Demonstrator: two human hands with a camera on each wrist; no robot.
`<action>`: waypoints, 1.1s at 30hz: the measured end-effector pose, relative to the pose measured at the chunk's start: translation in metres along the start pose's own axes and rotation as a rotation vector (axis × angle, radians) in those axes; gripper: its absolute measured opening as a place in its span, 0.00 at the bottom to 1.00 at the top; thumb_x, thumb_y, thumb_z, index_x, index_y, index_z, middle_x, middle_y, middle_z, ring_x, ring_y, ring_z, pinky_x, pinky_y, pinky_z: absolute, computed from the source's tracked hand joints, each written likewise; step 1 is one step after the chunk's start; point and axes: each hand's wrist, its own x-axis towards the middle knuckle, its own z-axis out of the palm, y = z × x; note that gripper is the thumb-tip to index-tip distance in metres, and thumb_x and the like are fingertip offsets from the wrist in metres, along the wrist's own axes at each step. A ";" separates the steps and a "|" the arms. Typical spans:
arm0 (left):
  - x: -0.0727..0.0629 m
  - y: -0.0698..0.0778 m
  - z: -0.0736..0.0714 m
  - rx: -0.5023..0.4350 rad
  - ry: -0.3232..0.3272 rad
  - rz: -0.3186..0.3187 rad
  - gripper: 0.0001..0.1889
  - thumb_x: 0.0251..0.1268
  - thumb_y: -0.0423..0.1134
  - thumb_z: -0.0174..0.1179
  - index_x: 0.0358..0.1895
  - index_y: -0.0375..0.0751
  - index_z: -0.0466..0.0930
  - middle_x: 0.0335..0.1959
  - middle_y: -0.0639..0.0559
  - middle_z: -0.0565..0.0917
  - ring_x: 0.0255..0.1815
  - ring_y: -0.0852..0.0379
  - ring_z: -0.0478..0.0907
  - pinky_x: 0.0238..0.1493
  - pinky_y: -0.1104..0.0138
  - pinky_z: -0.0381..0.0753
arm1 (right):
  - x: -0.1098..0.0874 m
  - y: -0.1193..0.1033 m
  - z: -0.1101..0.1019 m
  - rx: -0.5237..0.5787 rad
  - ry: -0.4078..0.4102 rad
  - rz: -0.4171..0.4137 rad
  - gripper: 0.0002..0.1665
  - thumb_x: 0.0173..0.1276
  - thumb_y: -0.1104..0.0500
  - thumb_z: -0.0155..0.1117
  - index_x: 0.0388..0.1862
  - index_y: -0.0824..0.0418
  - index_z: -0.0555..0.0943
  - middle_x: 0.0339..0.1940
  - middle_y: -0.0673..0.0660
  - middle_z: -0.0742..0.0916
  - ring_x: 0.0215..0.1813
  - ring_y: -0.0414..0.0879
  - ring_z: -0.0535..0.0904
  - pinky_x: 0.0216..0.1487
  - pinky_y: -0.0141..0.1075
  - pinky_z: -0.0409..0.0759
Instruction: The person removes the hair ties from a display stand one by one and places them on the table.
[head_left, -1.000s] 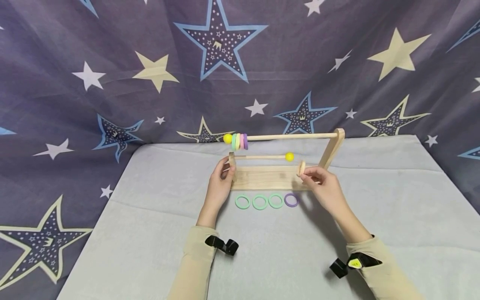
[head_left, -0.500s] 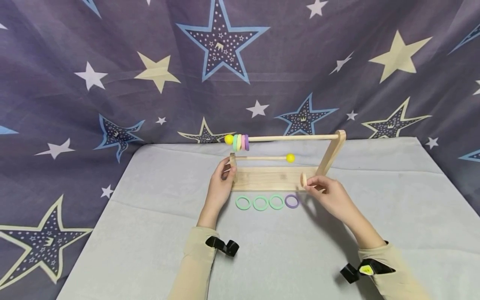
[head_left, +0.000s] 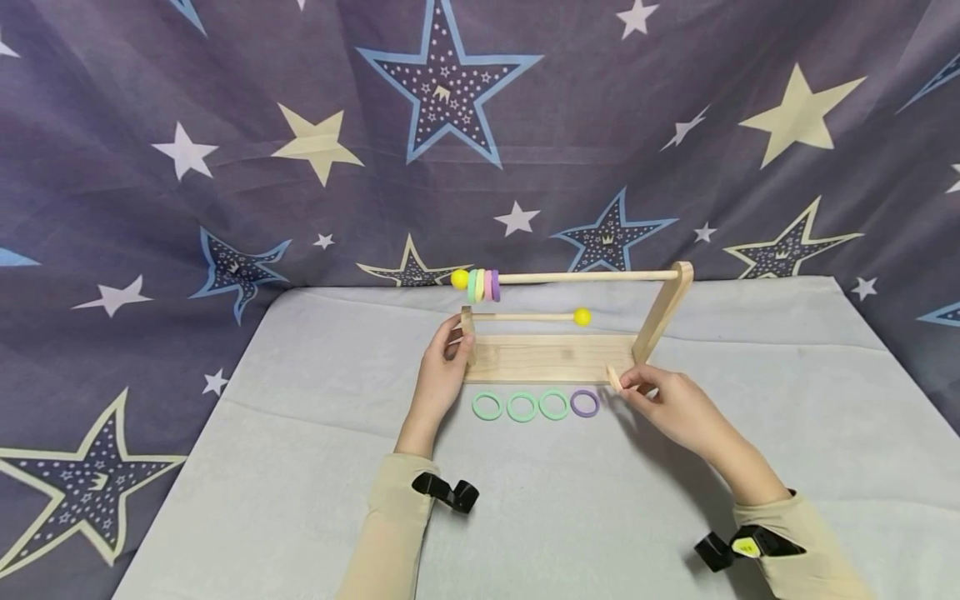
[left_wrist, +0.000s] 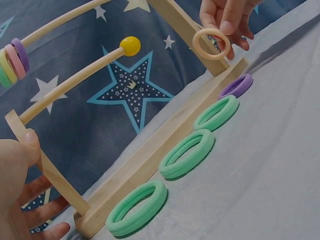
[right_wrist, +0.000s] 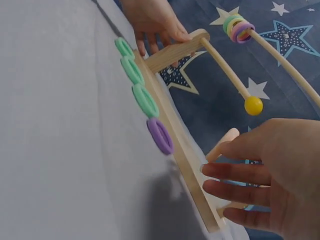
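Observation:
My left hand holds the short left upright of a wooden stand, thumb on one side and fingers behind. Between thumb and fingertips, my right hand pinches a pale peach ring, at the front right corner of the stand's base. On the long upper rod hang green, yellow, pink and purple rings, beside its yellow end ball. The shorter lower rod is bare and ends in another yellow ball.
Along the base's front edge, several green rings and one purple ring lie in a row on the grey cloth. The tall right upright rises beyond my right hand. A star-patterned curtain hangs behind.
My right hand has moved right and nearer to me with the peach ring, from near the lower rod's ball to the base's front right corner. The left hand keeps its hold.

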 end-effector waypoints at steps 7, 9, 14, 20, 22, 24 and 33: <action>0.000 0.000 0.000 -0.002 -0.001 0.009 0.27 0.75 0.50 0.54 0.72 0.43 0.68 0.62 0.35 0.76 0.60 0.41 0.77 0.59 0.50 0.76 | -0.003 0.009 -0.002 -0.071 -0.036 -0.073 0.06 0.65 0.65 0.69 0.40 0.57 0.84 0.32 0.48 0.86 0.34 0.42 0.81 0.37 0.42 0.80; 0.000 0.000 -0.001 -0.001 0.001 0.008 0.27 0.75 0.50 0.54 0.72 0.43 0.68 0.62 0.35 0.76 0.60 0.41 0.77 0.59 0.50 0.76 | -0.004 0.010 -0.002 -0.099 -0.035 -0.082 0.07 0.65 0.65 0.69 0.39 0.56 0.84 0.32 0.47 0.86 0.34 0.43 0.81 0.38 0.44 0.80; 0.000 0.001 0.000 0.000 0.002 -0.001 0.26 0.76 0.48 0.54 0.72 0.43 0.68 0.62 0.36 0.76 0.60 0.42 0.77 0.59 0.51 0.77 | -0.005 0.014 -0.002 -0.183 -0.023 -0.087 0.07 0.64 0.64 0.70 0.38 0.55 0.84 0.29 0.45 0.84 0.32 0.41 0.79 0.34 0.44 0.77; 0.000 0.001 0.000 -0.008 0.001 0.002 0.27 0.75 0.49 0.55 0.72 0.43 0.68 0.62 0.35 0.76 0.60 0.42 0.77 0.59 0.50 0.77 | -0.005 0.019 -0.002 -0.209 -0.021 -0.102 0.07 0.63 0.65 0.71 0.37 0.54 0.84 0.29 0.45 0.84 0.31 0.39 0.77 0.33 0.42 0.77; 0.000 0.001 0.000 -0.022 -0.001 0.003 0.27 0.75 0.49 0.55 0.72 0.42 0.67 0.62 0.35 0.75 0.60 0.41 0.76 0.59 0.50 0.76 | -0.006 0.021 -0.001 -0.212 -0.020 -0.109 0.07 0.63 0.65 0.71 0.36 0.54 0.84 0.29 0.45 0.84 0.31 0.40 0.76 0.34 0.42 0.77; -0.002 0.007 -0.001 -0.032 -0.003 0.002 0.27 0.75 0.47 0.55 0.72 0.40 0.67 0.62 0.33 0.75 0.61 0.39 0.76 0.59 0.48 0.76 | -0.006 0.022 0.000 -0.213 -0.016 -0.117 0.07 0.62 0.65 0.71 0.35 0.54 0.84 0.30 0.45 0.84 0.32 0.40 0.77 0.34 0.42 0.77; 0.000 0.002 0.000 -0.016 -0.003 -0.005 0.27 0.75 0.49 0.54 0.72 0.44 0.68 0.62 0.36 0.76 0.60 0.42 0.77 0.60 0.53 0.77 | -0.006 0.027 0.005 -0.227 0.021 -0.192 0.10 0.59 0.68 0.74 0.33 0.54 0.84 0.30 0.45 0.82 0.32 0.40 0.76 0.33 0.40 0.77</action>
